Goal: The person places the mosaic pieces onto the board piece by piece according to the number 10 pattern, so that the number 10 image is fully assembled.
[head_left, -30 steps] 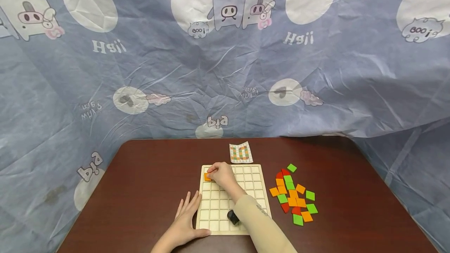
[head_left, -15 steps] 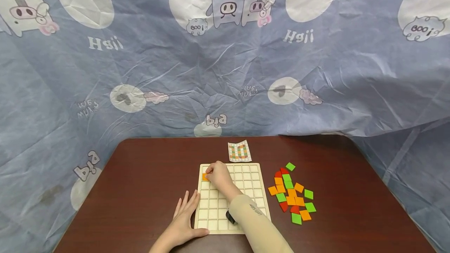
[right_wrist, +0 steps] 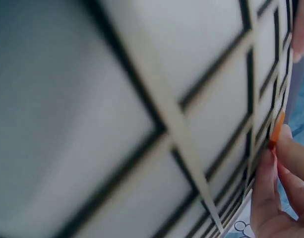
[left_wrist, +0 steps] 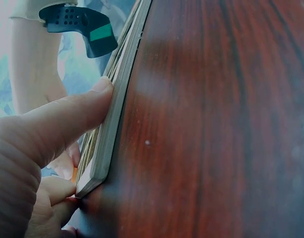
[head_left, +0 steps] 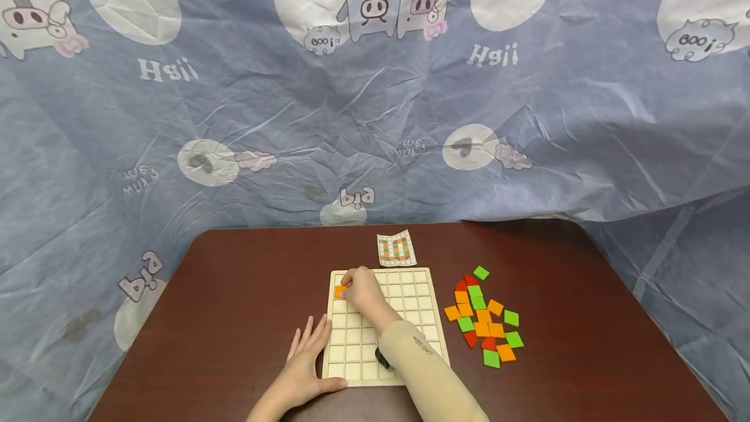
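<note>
A pale wooden grid board (head_left: 354,353) lies on the table in front of me. My right hand (head_left: 364,290) reaches across it and pinches an orange square tile (head_left: 339,292) at the leftmost column, one row below the far edge. In the right wrist view, thumb and fingers hold that orange tile (right_wrist: 276,130) right at the grid. My left hand (head_left: 301,366) rests at the board's near left corner, fingers extended along the left side, thumb on the near edge. The left wrist view shows the thumb of the left hand (left_wrist: 62,116) against the board's rim (left_wrist: 117,94).
Several loose green, orange and red tiles (head_left: 482,329) are spread right of the board. A small paper card with a coloured grid pattern (head_left: 396,249) lies beyond the board's far edge. The dark wooden table (head_left: 246,292) meets a blue-grey printed cloth (head_left: 328,109) behind.
The head view has shifted slightly, so everything sits a little higher and further left. The orange tile lies flatter in its cell, with my right fingers still on it. My left hand stays put.
</note>
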The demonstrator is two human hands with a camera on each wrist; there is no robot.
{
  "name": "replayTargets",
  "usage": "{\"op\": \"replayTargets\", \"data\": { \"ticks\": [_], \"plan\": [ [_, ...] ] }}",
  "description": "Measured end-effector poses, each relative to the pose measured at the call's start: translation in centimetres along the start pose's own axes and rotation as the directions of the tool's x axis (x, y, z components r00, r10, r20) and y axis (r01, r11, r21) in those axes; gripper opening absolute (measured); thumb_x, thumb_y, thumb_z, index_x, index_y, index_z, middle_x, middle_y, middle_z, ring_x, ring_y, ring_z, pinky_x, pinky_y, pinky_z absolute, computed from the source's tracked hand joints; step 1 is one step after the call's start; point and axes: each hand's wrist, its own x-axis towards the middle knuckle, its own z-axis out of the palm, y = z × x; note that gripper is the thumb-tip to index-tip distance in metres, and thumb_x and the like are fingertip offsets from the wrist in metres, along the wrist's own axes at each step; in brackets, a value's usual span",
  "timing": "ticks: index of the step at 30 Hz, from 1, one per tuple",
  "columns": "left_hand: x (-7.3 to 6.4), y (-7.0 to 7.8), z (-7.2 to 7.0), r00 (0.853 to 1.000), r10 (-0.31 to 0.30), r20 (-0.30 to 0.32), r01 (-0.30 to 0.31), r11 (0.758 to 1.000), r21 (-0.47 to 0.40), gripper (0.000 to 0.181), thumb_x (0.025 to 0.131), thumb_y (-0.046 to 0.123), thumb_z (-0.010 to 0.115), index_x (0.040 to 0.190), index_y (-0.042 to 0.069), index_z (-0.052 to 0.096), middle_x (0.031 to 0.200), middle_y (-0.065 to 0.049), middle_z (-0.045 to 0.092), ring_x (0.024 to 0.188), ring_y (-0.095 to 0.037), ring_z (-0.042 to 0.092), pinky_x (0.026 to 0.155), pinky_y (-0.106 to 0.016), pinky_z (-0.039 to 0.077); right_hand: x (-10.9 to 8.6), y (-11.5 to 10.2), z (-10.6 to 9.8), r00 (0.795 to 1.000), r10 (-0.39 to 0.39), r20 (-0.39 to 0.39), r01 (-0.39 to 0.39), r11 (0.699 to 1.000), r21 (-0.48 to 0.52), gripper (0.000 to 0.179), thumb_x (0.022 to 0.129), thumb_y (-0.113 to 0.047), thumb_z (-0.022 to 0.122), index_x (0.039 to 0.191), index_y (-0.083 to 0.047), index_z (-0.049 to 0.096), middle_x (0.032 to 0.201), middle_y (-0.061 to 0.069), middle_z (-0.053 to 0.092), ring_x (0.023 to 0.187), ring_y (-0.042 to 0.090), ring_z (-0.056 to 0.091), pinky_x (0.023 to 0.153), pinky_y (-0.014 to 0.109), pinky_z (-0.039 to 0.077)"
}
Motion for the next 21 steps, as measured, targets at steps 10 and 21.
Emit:
{"op": "replayTargets", "data": {
  "ticks": [10, 21],
  "plan": [
    [0.1, -0.1, 0.2, 1.0, -0.011, 0.011, 0.011, 0.999, 0.042, 0.114, 0.071, 0.049, 0.084, 0.156, 0.003, 0.023, 0.163, -0.016, 0.018, 0.153, -0.04, 0.0, 0.107, -0.01, -0.025, -0.6, -0.6, -0.2, 0.999, -0.03, 0.029, 0.033, 0.994, -0.105, 0.01, 0.083, -0.001, 0.076, 0.093, -0.002, 0.076, 0.092, 0.008, 0.063, 0.088, 0.025, 0.065, 0.078, 0.032, 0.057],
    [0.1, -0.2, 0.0, 0.999, -0.031, 0.016, 0.03, 0.999, 0.026, 0.115, 0.071, 0.048, 0.084, 0.157, 0.005, 0.022, 0.164, -0.015, 0.016, 0.153, -0.039, -0.002, 0.111, -0.017, -0.025, -0.7, -0.6, -1.8, 0.999, 0.025, 0.022, -0.027, 0.998, 0.052, 0.018, 0.088, -0.009, 0.074, 0.104, -0.002, 0.075, 0.099, 0.009, 0.072, 0.089, 0.023, 0.068, 0.073, 0.03, 0.056]
  ]
}}
